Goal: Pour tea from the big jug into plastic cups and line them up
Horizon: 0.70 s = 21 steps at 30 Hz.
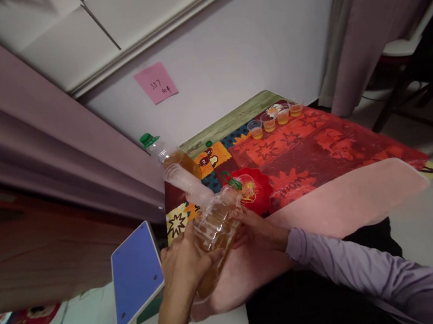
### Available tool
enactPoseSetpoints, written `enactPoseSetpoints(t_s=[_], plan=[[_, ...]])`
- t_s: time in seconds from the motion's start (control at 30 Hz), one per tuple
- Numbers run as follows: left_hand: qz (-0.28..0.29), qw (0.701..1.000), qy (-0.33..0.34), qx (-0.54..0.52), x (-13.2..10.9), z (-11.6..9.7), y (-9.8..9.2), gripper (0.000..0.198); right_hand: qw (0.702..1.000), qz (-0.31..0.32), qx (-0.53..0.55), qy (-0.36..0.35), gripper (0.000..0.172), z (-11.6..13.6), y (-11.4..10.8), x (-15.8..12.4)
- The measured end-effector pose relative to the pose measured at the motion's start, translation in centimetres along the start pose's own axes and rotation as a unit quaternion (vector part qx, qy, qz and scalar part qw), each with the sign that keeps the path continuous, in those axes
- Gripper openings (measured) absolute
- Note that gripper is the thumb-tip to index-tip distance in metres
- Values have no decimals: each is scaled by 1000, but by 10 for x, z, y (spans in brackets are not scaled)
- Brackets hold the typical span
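A large clear bottle (pixel 215 223) of amber drink lies tilted in my grasp, its neck end toward a clear plastic cup (pixel 248 187). My left hand (pixel 185 259) is wrapped around the bottle's body from the left. My right hand (pixel 258 227) is closed on the bottle near its shoulder, some fingers hidden beneath it. A green looped piece (pixel 231 180) shows at the neck end. The cup is on or just above a red scalloped plate (pixel 265 201); the exact contact is hidden. Left of the neck lies a stack of clear cups (pixel 186 181).
A second bottle (pixel 178 160) with a green cap stands at the table's back left. Several small cups of amber drink (pixel 269 123) line the far edge. A loose green cap (pixel 209 143) lies between them. A blue stool (pixel 138 273) stands left of the patterned table (pixel 347 142).
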<state>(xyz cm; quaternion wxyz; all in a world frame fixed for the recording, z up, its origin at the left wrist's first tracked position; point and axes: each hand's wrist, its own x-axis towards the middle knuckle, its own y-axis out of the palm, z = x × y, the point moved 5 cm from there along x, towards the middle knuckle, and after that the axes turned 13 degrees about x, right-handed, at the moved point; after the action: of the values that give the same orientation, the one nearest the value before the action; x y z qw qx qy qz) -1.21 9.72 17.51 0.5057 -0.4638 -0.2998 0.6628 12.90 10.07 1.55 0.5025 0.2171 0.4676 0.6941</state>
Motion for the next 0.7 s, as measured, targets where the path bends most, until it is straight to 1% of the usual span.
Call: enactPoseSetpoints(t_s=[0.17,0.33,0.43,0.53,0.7], plan=[[4,1000,2,4,0,0,-1,91,1000,1,6,1,76,-3,-2,2],[5,1000,0,8,0,-1,-3,92,1000,-3,5,-2,75,-2,-3,2],[5,1000,-2,4,0,0,-1,91,1000,2,1,-1,78,-1,-2,2],[-3,1000,-1,0,-1,1,0,93,1000,8,-1,0,80,-1,0,1],[-18,1000,2,-4,-1,2,0,91,1000,4,6,-9,80,-1,0,1]])
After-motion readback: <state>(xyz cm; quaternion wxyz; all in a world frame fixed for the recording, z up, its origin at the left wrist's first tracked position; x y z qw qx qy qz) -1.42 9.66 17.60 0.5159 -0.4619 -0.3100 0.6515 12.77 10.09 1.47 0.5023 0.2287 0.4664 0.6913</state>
